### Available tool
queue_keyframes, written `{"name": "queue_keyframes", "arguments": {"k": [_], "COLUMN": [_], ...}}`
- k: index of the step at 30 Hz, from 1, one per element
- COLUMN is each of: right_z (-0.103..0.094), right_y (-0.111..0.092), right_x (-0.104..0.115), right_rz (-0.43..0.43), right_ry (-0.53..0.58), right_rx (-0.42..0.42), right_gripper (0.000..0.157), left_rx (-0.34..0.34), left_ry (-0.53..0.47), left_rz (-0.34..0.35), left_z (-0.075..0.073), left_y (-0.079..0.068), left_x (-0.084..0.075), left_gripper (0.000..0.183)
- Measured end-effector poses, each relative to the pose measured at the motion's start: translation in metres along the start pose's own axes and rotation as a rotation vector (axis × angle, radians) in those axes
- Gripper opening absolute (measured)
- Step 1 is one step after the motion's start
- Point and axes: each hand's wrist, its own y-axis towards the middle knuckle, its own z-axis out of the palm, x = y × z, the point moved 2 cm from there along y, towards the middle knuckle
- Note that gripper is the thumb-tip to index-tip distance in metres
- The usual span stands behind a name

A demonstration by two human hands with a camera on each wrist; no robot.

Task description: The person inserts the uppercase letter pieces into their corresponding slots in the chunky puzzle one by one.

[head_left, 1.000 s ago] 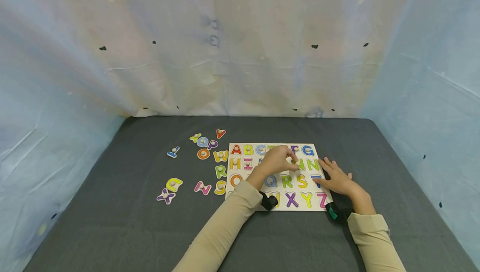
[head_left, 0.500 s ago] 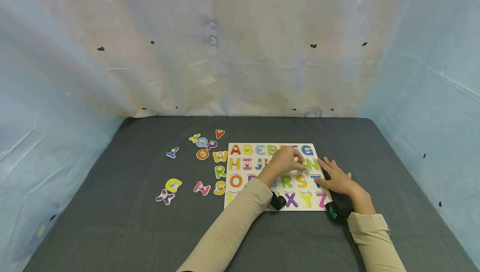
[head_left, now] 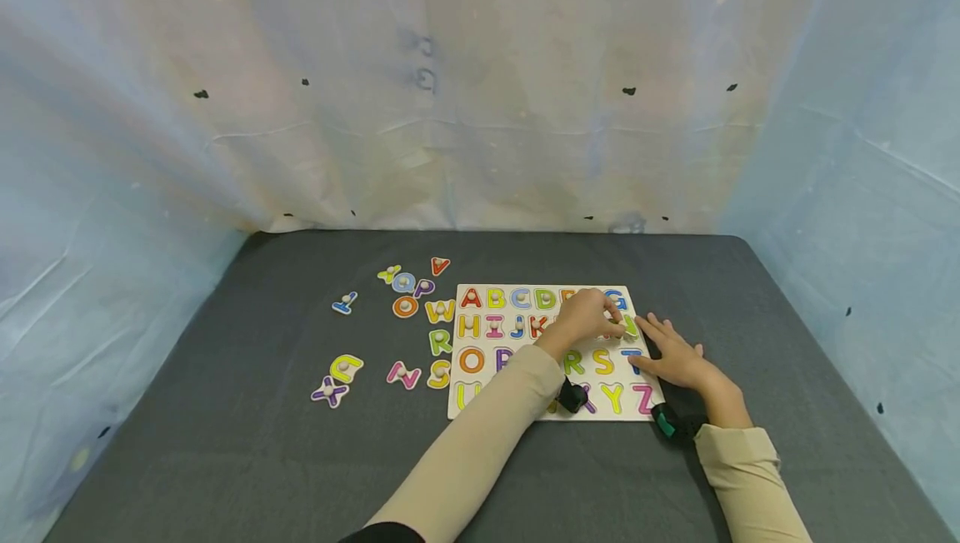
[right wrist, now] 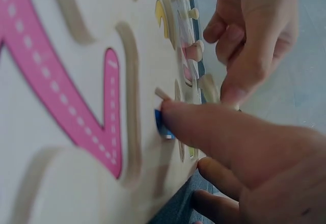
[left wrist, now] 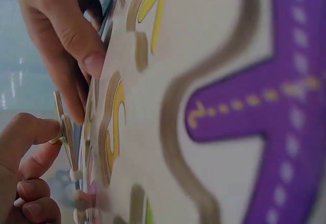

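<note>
In the head view, my left hand is over the upper right of a white wooden alphabet board. Thumb and fingertips pinch a green letter piece, close by the green N slot. That letter piece shows edge-on in the left wrist view, its face hidden. My right hand rests at the board's right edge, fingers extended. The right thumb lies on the board by the blue T slot in the right wrist view. Knobbed letters such as A sit in the upper rows.
Left of the board lie several loose knobbed letters, among them W, R, S, a pink Z-shaped piece and X. A dark cloth covers the table. Pale sheeting hangs behind and at both sides.
My left hand has slid right along the second row with the green letter piece, uncovering J and K behind it. My right hand stays at the board's edge.
</note>
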Motion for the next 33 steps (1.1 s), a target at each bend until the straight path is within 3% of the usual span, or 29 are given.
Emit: {"name": "queue_keyframes", "arguments": {"k": [8,25,33], "right_z": [0.000,-0.002,-0.002], "right_y": [0.000,-0.001,-0.001], "right_x": [0.001,0.003,0.002], "right_rz": [-0.002,-0.006,-0.002], "right_ry": [0.026,0.040,0.034], "right_rx": [-0.001,-0.012,-0.015], "right_gripper": [0.085,0.083,0.084], "left_rx": [0.010,-0.024,-0.060], "left_ry": [0.059,0.013,-0.186], "left_rz": [-0.021,-0.091,-0.082], "left_z": [0.007,0.012,0.009], "left_y": [0.007,0.007,0.001], "left_x": [-0.003,-0.003,0.002], "left_gripper": [0.010,0.011,0.016]}}
